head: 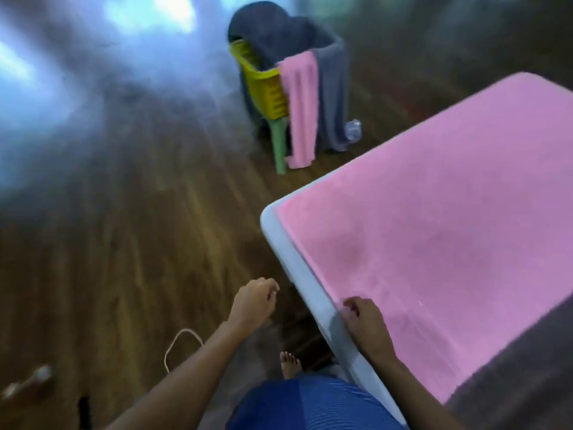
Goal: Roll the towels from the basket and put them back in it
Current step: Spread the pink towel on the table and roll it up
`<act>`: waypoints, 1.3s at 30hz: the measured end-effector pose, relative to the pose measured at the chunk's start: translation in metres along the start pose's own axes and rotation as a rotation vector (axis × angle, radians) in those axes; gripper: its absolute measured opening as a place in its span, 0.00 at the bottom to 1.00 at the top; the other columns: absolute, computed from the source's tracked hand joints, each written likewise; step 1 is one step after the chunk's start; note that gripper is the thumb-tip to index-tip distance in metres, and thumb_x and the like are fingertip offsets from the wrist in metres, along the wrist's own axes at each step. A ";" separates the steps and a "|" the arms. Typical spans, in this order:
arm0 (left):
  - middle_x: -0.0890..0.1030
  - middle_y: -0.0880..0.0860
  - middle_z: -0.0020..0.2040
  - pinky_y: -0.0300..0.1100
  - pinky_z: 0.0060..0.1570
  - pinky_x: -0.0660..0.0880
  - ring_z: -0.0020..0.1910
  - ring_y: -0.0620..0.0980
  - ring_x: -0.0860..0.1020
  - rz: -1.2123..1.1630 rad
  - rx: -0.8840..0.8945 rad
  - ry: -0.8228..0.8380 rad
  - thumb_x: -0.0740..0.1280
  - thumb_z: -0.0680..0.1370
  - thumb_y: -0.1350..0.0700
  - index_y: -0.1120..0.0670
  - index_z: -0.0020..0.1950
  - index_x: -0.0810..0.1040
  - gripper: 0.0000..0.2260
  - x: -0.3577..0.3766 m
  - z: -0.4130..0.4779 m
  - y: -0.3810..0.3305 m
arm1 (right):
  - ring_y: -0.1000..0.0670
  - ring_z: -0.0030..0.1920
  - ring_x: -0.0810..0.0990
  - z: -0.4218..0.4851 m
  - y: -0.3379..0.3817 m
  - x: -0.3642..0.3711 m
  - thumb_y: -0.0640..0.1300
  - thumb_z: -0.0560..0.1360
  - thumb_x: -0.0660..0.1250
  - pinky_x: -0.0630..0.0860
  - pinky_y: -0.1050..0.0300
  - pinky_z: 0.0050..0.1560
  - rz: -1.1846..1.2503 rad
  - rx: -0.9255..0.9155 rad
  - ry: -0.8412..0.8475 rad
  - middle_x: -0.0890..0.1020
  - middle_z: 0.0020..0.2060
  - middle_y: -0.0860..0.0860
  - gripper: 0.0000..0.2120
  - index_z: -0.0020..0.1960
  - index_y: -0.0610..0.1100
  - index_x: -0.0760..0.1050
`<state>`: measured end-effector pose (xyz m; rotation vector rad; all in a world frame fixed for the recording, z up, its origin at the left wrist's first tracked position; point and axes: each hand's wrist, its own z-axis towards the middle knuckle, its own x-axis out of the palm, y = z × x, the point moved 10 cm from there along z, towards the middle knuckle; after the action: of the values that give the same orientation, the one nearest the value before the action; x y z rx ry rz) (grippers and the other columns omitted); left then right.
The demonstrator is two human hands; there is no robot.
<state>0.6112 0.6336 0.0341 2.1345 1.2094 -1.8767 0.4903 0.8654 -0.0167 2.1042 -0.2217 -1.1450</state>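
A pink towel (434,212) lies spread flat on a white table (297,262) at the right. My right hand (364,321) is at the towel's near left edge, fingers curled on the cloth by the table rim. My left hand (254,301) hangs over the floor, loosely curled and empty. Across the floor stands the yellow basket (263,85) on a green stool (279,144). Dark grey towels (279,29) are heaped in it and drape down its side. Another pink towel (302,110) hangs from the basket's rim almost to the floor. The frame is blurred.
A dark grey cloth (527,367) covers the table's near right part. A clear plastic bottle (353,130) lies on the wooden floor by the stool. A white cord (183,346) loops on the floor at my left. My bare foot (290,364) is beside the table.
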 end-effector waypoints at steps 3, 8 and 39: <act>0.81 0.49 0.50 0.50 0.51 0.75 0.50 0.52 0.79 0.092 0.167 0.094 0.60 0.77 0.59 0.51 0.53 0.81 0.12 0.005 0.050 -0.026 | 0.42 0.50 0.75 -0.019 -0.039 -0.020 0.43 0.75 0.67 0.72 0.49 0.45 -0.090 0.183 -0.186 0.78 0.49 0.46 0.07 0.53 0.47 0.78; 0.79 0.50 0.56 0.48 0.57 0.71 0.56 0.52 0.75 0.252 0.386 0.172 0.61 0.77 0.60 0.52 0.59 0.79 0.13 0.017 0.119 -0.054 | 0.41 0.43 0.77 -0.058 -0.067 -0.019 0.40 0.70 0.71 0.70 0.50 0.38 -0.186 0.414 -0.348 0.78 0.44 0.47 0.08 0.48 0.48 0.78; 0.75 0.56 0.37 0.48 0.26 0.72 0.32 0.59 0.73 0.690 1.086 0.258 0.74 0.51 0.70 0.58 0.46 0.74 0.25 0.018 0.256 -0.046 | 0.46 0.38 0.71 -0.092 -0.052 0.018 0.35 0.63 0.74 0.67 0.53 0.32 -0.323 0.608 -0.620 0.74 0.43 0.50 0.17 0.45 0.46 0.71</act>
<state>0.3741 0.5438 -0.0283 2.7043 -0.7646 -2.0922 0.5639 0.9415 -0.0315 2.2676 -0.5940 -2.1291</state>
